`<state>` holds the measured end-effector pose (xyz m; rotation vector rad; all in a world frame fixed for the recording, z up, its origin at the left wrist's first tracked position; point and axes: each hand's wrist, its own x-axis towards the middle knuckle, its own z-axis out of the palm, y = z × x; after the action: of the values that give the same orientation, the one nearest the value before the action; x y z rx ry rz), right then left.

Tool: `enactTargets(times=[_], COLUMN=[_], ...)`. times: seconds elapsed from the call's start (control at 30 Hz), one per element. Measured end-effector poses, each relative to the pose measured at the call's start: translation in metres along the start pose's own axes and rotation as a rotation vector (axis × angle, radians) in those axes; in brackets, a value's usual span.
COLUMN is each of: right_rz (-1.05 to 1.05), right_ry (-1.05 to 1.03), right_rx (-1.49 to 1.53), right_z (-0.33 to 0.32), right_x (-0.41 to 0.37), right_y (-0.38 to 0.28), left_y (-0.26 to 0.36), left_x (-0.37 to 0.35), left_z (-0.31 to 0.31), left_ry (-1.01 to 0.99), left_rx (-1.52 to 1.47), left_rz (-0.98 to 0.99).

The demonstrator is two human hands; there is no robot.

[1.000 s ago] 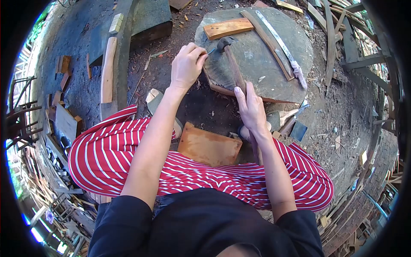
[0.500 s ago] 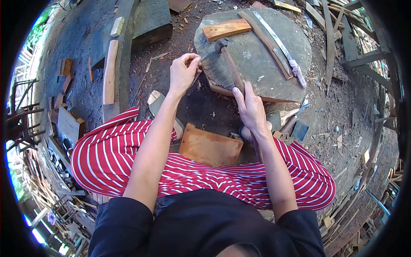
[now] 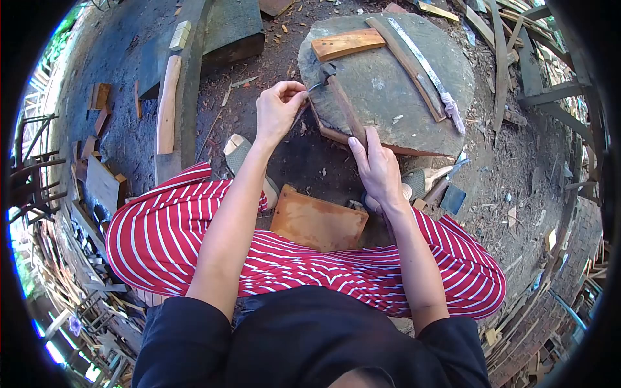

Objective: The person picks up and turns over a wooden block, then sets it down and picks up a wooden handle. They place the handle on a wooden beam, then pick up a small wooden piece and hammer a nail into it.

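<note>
My right hand [image 3: 380,169] is wrapped round the wooden handle of a hammer [image 3: 346,107]. Its dark metal head lies low over the near left part of a round wooden stump [image 3: 427,145]. Thumb and forefinger of my left hand [image 3: 279,108] pinch a thin, shiny, nail-like metal piece [image 3: 315,86] at the stump's left edge. The far end of that piece reaches right up to the hammer head. Farther back on the stump are a short brown wood block [image 3: 346,44], a long wooden strip [image 3: 407,68] and a long blade with a wrapped handle [image 3: 427,64].
A brown wooden board [image 3: 320,220] lies between my feet. To the left, a long beam [image 3: 187,97] carries a rounded wood piece [image 3: 169,107] and small pale blocks [image 3: 180,35]. Scrap wood [image 3: 530,84] crowds the right side. A small dark block [image 3: 453,199] sits by my right foot.
The hammer head has shifted slightly left, closer to the thin metal piece. My left hand keeps its pinch, and the piece now meets the hammer head in view.
</note>
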<state>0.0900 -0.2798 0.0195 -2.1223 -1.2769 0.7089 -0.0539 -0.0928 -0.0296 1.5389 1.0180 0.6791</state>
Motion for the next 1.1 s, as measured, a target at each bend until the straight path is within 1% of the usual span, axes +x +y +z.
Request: enactTargets(times=[0.07, 0.1, 0.17, 0.23, 0.33, 0.37, 0.47, 0.6, 0.7, 0.73, 0.77, 0.83, 0.87, 0.93, 0.97, 1.03, 1.1], right_rz=[0.004, 0.007, 0.005, 0.007, 0.011, 0.007, 0.081, 0.061, 0.093, 0.095, 0.121, 0.151, 0.123, 0.103, 0.107, 0.107, 0.09], right_ry=[0.01, 0.016, 0.055, 0.1, 0.191, 0.199, 0.188, 0.217, 0.202, 0.204, 0.183, 0.162, 0.177, 0.196, 0.174, 0.15, 0.142], right_rx=[0.008, 0.019, 0.048, 0.074, 0.159, 0.157, 0.195, 0.177, 0.198, 0.205, 0.212, 0.217, 0.23, 0.24, 0.221, 0.198, 0.144], right_z=[0.0, 0.0, -0.002, -0.005, -0.008, -0.01, -0.018, -0.02, -0.019, -0.019, -0.02, -0.022, -0.022, -0.025, -0.027, -0.032, -0.033], right_x=[0.0, 0.0, 0.001, 0.002, 0.004, 0.005, 0.005, 0.004, 0.006, 0.007, 0.008, 0.011, 0.015, 0.022, 0.028, 0.04, 0.052], right_y=[0.003, 0.004, 0.003, 0.004, 0.006, 0.005, 0.007, 0.015, 0.018, 0.018, 0.017, 0.015, 0.013, 0.009, 0.006, 0.001, -0.003], left_y=[0.008, 0.012, 0.022, 0.035, 0.049, 0.051, 0.053, 0.043, 0.043, 0.043, 0.044, 0.042, 0.04, 0.045, 0.048, 0.051, 0.052], left_x=[0.003, 0.006, 0.015, 0.027, 0.056, 0.065, 0.086, 0.092, 0.091, 0.092, 0.095, 0.101, 0.103, 0.101, 0.101, 0.102, 0.102], left_z=[-0.002, -0.003, -0.005, -0.001, 0.014, 0.019, 0.032, 0.041, 0.038, 0.037, 0.035, 0.032, 0.031, 0.029, 0.029, 0.028, 0.028], left_ry=[0.033, 0.034, 0.088, 0.104, 0.195, 0.196, 0.171, 0.225, 0.178, 0.182, 0.18, 0.103, 0.097, 0.065, 0.06, 0.023, 0.03], left_rx=[0.138, 0.139, 0.337, 0.315, 0.373, 0.371, 0.747, 0.797, 0.741, 0.766, 0.77, 0.59, 0.586, 0.488, 0.485, 0.462, 0.443], left_rz=[0.053, 0.057, 0.249, 0.257, 0.453, 0.461, 0.46, 0.488, 0.519, 0.548, 0.552, 0.437, 0.438, 0.31, 0.309, 0.211, 0.187])
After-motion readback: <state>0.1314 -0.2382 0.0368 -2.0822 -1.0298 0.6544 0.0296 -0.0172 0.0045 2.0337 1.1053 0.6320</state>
